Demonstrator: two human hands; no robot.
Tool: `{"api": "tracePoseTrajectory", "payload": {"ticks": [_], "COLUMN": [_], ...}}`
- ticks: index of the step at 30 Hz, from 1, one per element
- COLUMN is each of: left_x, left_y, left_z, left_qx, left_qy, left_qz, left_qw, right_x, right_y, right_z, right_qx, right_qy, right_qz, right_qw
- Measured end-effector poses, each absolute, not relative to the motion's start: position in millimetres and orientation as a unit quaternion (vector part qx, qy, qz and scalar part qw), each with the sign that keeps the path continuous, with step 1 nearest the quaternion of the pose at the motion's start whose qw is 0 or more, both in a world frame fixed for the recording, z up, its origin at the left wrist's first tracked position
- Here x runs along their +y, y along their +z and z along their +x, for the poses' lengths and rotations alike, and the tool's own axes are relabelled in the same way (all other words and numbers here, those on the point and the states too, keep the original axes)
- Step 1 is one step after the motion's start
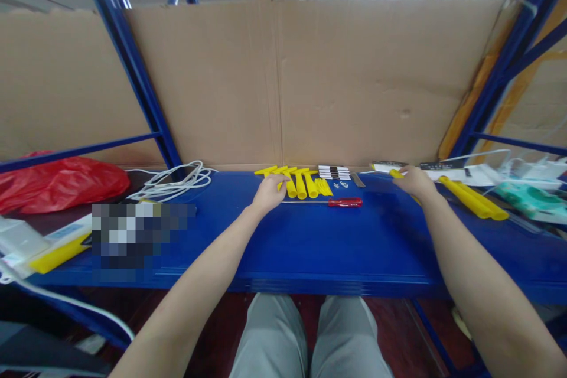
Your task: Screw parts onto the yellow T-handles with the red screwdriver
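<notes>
Bare forearms (201, 286) reach over the blue desk (336, 248), where the left grip (269, 192), closure impossible to tell, touches a row of yellow T-shaped handles (301, 186) while the right grip (416, 184) looks clamped on another yellow handle (396, 173), apparently a gathering step calling next for a clean lift.

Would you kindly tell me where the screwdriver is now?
In the head view, the red-handled screwdriver lies on the blue tabletop, slightly right of centre, in front of the row of yellow pieces.

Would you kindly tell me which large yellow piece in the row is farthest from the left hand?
The rightmost yellow piece, beside the thin yellow strips; the others lie nearer the left hand.
</notes>
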State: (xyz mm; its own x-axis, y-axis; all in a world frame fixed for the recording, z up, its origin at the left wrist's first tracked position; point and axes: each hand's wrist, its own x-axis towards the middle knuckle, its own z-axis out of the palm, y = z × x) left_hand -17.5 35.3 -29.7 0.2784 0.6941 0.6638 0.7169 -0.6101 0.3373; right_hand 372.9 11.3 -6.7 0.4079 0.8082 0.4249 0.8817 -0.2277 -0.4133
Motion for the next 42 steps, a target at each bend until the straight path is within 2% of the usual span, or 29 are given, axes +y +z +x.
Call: {"api": "tracePoseTrajectory", "payload": {"ticks": [4, 10, 15, 23, 30, 35, 42], "left_x": [35, 33, 34, 26, 24, 21, 17], "left_y": [-33, -43, -46, -40, -32, -34, -39], "left_z": [-16, -3, 9, 13, 11, 16, 21], "left_qx": [-0.405, -0.321, -0.326, -0.347, -0.363, -0.367, -0.313], "left_qy": [-0.426, -0.481, -0.532, -0.502, -0.51, -0.467, -0.483], "left_qz": [-0.809, -0.808, -0.767, -0.779, -0.779, -0.798, -0.795], "left_qw": [-0.015, -0.111, -0.147, -0.144, -0.04, -0.106, -0.19], "right_x": [11, 11, 19, 21, 19, 19, 16], "right_y": [2, 22, 16, -22, -19, -24, -29], "right_z": [333, 256, 208, 209, 208, 203, 195], "right_qx": [-0.583, -0.709, -0.748, -0.741, -0.741, -0.759, -0.77], "right_qy": [-0.071, -0.02, 0.021, 0.098, 0.07, 0.059, 0.056], "right_qz": [-0.738, -0.571, -0.484, -0.49, -0.472, -0.458, -0.45], "right_qw": [0.332, 0.414, 0.454, 0.449, 0.473, 0.46, 0.448]}}
